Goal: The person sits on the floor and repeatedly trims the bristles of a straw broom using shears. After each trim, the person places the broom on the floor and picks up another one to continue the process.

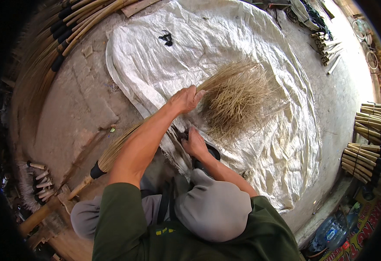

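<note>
My left hand [185,100] is closed round a bunch of thin straw-like bristles [229,75], whose free ends fan out to the upper right. These reach over a loose heap of dry bristles [238,102] on a white woven sheet [155,65]. Closer to me, my right hand [195,142] has its fingers curled at a dark thing by the sheet's near edge; what it grips is hidden. Under my left forearm lies a broom [120,147] with a black collar and wooden handle. Whether its bristles join the held bunch is hidden.
Several long-handled brooms [64,35] lie at the far left. Small brushes [42,185] sit at the lower left. Tied bundles of brooms [366,161] and a clear plastic bottle [332,232] are at the right. A black scrap [166,38] lies on the sheet.
</note>
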Demonstrator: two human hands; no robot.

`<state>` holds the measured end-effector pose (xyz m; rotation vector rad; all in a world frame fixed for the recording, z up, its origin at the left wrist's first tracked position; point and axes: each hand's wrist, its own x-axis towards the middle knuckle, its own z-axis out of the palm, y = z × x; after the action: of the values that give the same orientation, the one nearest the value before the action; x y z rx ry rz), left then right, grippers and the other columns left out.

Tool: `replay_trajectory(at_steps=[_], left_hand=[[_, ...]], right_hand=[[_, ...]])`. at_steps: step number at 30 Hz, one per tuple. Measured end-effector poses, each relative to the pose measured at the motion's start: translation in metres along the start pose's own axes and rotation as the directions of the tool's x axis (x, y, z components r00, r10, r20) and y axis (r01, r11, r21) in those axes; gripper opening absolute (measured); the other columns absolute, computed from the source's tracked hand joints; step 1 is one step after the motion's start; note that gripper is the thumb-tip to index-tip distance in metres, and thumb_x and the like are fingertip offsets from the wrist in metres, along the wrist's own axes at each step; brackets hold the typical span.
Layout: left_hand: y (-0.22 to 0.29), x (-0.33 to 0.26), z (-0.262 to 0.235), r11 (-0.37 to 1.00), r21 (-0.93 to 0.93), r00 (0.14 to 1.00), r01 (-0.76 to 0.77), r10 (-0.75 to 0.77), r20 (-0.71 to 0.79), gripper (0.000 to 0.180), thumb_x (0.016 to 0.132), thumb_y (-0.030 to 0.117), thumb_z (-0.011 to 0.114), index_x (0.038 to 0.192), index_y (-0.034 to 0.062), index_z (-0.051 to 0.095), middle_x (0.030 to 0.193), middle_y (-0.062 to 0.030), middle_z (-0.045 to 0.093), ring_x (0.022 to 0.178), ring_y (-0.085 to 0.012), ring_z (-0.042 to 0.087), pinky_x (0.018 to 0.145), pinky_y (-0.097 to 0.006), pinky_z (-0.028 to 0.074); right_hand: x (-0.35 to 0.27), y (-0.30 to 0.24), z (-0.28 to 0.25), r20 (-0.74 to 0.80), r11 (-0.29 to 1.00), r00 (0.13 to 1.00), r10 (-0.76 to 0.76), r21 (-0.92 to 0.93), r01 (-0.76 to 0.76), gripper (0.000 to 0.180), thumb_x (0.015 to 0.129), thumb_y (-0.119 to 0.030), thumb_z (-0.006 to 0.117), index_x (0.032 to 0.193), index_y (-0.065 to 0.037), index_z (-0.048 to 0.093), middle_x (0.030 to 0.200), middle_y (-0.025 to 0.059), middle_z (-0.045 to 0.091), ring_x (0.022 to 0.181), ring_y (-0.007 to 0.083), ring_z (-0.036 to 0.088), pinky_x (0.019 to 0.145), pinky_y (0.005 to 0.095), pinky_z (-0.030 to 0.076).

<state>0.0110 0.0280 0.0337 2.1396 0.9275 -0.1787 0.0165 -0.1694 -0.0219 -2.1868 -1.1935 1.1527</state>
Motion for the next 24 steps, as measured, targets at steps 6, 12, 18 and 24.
replay_trajectory(at_steps=[6, 12, 18, 24], left_hand=[[-0.019, 0.01, 0.005, 0.992, -0.121, 0.996, -0.045, 0.054, 0.07, 0.069, 0.105, 0.062, 0.044, 0.101, -0.0054, 0.059, 0.09, -0.0314, 0.064, 0.081, -0.0402, 0.06, 0.079, -0.049, 0.049], [-0.022, 0.015, 0.002, 0.99, -0.135, 0.992, -0.051, 0.065, 0.106, 0.068, 0.105, 0.062, 0.044, 0.102, -0.0045, 0.06, 0.088, -0.027, 0.065, 0.083, -0.0345, 0.061, 0.08, -0.047, 0.05], [-0.024, 0.014, 0.012, 0.957, -0.287, 0.986, 0.039, 0.01, 0.168, 0.063, 0.105, 0.06, 0.048, 0.101, -0.0015, 0.062, 0.085, -0.0155, 0.065, 0.082, -0.0271, 0.062, 0.077, -0.044, 0.05], [-0.023, 0.015, 0.011, 0.982, -0.175, 0.997, -0.071, 0.071, -0.007, 0.068, 0.101, 0.065, 0.049, 0.099, -0.0022, 0.061, 0.078, -0.024, 0.062, 0.073, -0.0333, 0.058, 0.073, -0.048, 0.049]], right_hand=[[-0.016, 0.005, -0.055, 0.237, 0.978, 0.971, 0.019, 0.196, -0.067, 0.042, 0.089, -0.022, 0.066, 0.12, 0.003, 0.054, 0.106, 0.0275, 0.068, 0.109, 0.0405, 0.066, 0.093, 0.0519, 0.049], [-0.071, 0.004, -0.118, 0.31, 0.066, 0.937, -0.16, 0.951, -0.303, 0.043, 0.098, -0.018, 0.061, 0.136, -0.007, 0.044, 0.102, 0.0173, 0.066, 0.096, 0.0263, 0.066, 0.083, 0.0413, 0.052], [-0.058, 0.018, -0.123, 0.186, 0.864, 0.981, 0.062, 0.481, -0.146, 0.053, 0.096, -0.019, 0.067, 0.14, -0.006, 0.041, 0.104, 0.0193, 0.064, 0.1, 0.0319, 0.068, 0.088, 0.0412, 0.053], [0.003, 0.033, -0.125, 0.106, 0.998, 0.994, 0.028, -0.067, -0.021, 0.051, 0.094, -0.029, 0.066, 0.129, 0.006, 0.054, 0.11, 0.0308, 0.069, 0.11, 0.0438, 0.067, 0.096, 0.0512, 0.051]])
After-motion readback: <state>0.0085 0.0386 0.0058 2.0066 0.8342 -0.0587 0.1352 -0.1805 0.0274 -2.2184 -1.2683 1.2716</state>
